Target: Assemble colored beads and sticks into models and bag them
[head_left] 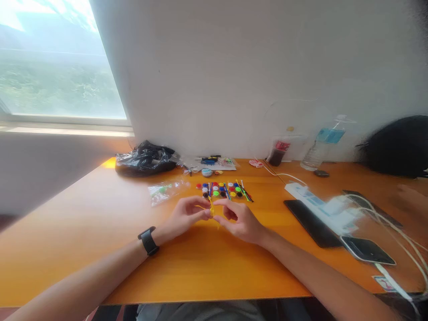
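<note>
One wide orange tabletop [83,249] runs along the white wall, with a crumpled black plastic bag [145,159] lying at its far edge near the window. Closer in, the left hand [187,216], a black watch [148,240] on its wrist, and the right hand [239,220] meet fingertip to fingertip just above the wood, in front of rows of coloured caps and sticks [223,190]. Both hands pinch one small yellow piece [211,209] between them, mid-tabletop and just short of those rows.
</note>
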Demonstrator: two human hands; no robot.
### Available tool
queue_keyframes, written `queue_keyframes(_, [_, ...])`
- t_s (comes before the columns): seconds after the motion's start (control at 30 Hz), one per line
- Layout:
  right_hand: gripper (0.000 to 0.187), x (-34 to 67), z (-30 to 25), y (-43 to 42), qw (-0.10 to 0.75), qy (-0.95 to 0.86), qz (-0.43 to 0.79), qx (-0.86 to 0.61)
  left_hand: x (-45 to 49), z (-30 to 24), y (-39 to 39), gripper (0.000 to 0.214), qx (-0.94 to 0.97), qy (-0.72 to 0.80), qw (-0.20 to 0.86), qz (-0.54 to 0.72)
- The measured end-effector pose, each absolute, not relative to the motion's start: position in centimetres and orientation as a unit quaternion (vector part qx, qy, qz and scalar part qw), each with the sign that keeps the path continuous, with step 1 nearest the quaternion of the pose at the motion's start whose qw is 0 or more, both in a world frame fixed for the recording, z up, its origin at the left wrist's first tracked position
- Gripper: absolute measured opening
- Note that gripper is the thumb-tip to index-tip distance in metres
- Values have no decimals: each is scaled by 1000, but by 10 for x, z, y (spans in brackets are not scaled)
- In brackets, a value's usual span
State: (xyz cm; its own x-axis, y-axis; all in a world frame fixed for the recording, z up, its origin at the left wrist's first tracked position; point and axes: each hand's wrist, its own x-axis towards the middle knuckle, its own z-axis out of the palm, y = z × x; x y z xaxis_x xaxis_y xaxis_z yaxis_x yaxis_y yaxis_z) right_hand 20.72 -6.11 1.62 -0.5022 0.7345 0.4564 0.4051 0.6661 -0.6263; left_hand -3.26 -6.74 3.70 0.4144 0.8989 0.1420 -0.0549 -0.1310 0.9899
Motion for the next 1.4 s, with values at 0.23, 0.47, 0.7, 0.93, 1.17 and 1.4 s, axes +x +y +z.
queue_keyframes(0.23, [24, 204, 17, -60, 370, -837, 225, -334, -32, 30, -66, 34, 624, 325, 572, 423])
queue_keyframes(0.47, [9, 202, 22, -60, 387, -840, 208, -317, -35, 26, -61, 39, 696, 334, 489, 407])
queue_keyframes(0.7, [15, 205, 20, -58, 373, -810, 212, -400, -67, 24, -26, 37, 788, 445, 111, 410])
queue_keyframes(0.93, [21, 205, 22, -55, 407, -798, 195, -400, -119, 1, 22, 87, 766, 594, -7, 245])
queue_keyframes(1.17, [21, 205, 22, -51, 446, -790, 202, -369, -122, 9, 22, 82, 742, 630, 31, 226])
queue_keyframes(1.4, [20, 210, 37, -50, 529, -717, 254, -377, -102, 36, 5, 60, 653, 489, 369, 446])
